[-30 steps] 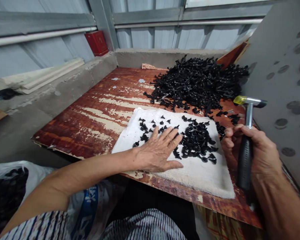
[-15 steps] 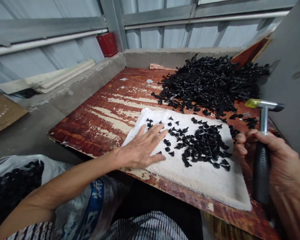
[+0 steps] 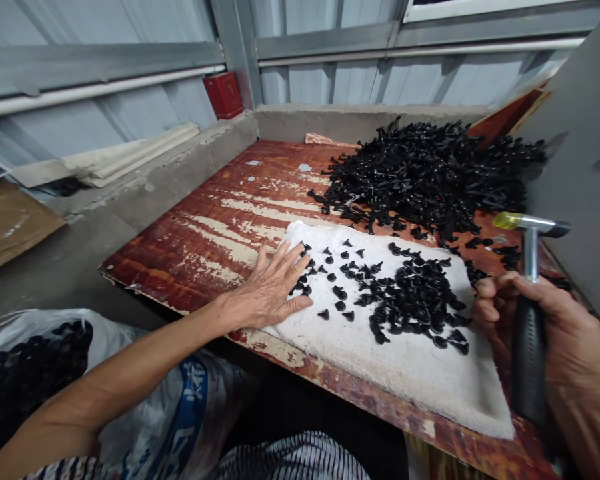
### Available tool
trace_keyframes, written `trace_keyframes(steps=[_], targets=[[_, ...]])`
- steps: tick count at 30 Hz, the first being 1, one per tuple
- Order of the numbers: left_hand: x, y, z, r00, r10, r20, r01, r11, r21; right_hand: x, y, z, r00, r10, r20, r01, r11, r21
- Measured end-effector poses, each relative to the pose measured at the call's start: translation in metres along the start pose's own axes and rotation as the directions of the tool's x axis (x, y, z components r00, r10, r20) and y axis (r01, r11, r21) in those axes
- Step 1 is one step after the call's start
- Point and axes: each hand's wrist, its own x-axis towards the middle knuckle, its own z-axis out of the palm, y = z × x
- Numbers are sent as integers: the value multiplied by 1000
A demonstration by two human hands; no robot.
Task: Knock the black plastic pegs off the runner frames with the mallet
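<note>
My left hand (image 3: 273,287) lies flat with fingers apart on the left part of a white cloth (image 3: 405,380), beside some small black disc-headed pieces (image 3: 340,293). More of these pieces form a dense cluster (image 3: 415,293) on the cloth's right half. At the right, my right hand (image 3: 560,320) is wrapped round the black handle of a small hammer (image 3: 527,353). Its head, yellow at one end and dark at the other, points up, above the table. The lower end of the handle is blurred.
A large heap of black stemmed parts (image 3: 430,173) covers the back right of the worn red-brown table (image 3: 195,227). A white sack (image 3: 150,400) with black pieces inside stands at the lower left. A red box (image 3: 223,95) sits on the concrete ledge (image 3: 180,153). A grey panel (image 3: 585,147) borders the right.
My left hand has slid left across the cloth, uncovering some of the small black pieces. My right hand still holds the hammer in nearly the same place. The view has shifted slightly.
</note>
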Motion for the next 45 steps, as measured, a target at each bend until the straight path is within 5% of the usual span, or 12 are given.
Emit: trace_keyframes(steps=[7,17,30,45], targets=[[2,-4,-3,999,-1,-38,0,1000,-15,-1,-1,-4,999,-19,33,17,999,44],[-33,-12,8,997,-14,-72,9,997,-81,-11,-5,7,999,17,-43,-16,1000,3],[-34,14,15,993,84,-86,-94,988,-121,-18,-11,13,992,72,-105,-69,997,34],[-42,16,17,993,5,-116,-12,998,-54,-20,-8,10,999,15,-40,-14,1000,23]])
